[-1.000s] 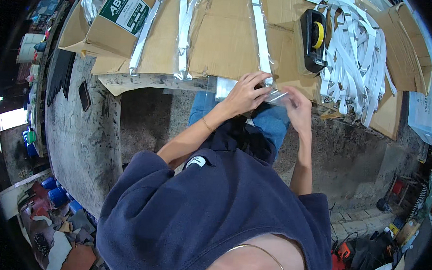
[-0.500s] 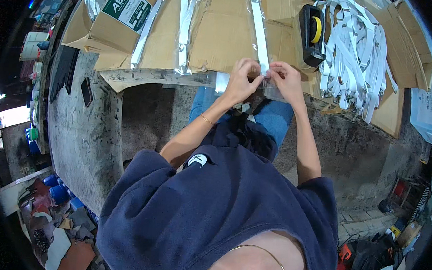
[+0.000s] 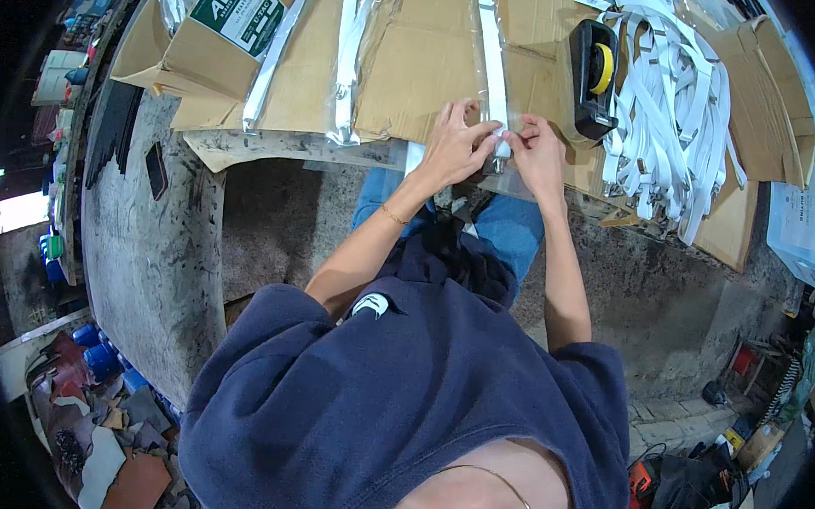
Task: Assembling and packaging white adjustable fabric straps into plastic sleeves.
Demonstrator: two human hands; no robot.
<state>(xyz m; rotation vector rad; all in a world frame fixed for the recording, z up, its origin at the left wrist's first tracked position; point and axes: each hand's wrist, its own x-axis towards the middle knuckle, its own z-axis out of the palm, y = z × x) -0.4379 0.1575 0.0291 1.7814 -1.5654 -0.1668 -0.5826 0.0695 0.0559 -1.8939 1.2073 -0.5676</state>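
Head view: both hands, left hand [image 3: 455, 146] and right hand [image 3: 534, 155], pinch the bagged white strip's [image 3: 493, 65] near end (long axis toward 12 o'clock) on the cardboard-covered worktop [image 3: 436, 62].

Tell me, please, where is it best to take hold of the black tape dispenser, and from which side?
Probably grip the black tape dispenser across its long flat sides, at the middle, coming from above. It stands upright on the cardboard, its yellow roll facing the white straps.

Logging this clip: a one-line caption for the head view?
Both hands, left hand and right hand, pinch a bagged white strip on cardboard, beside a tape dispenser.
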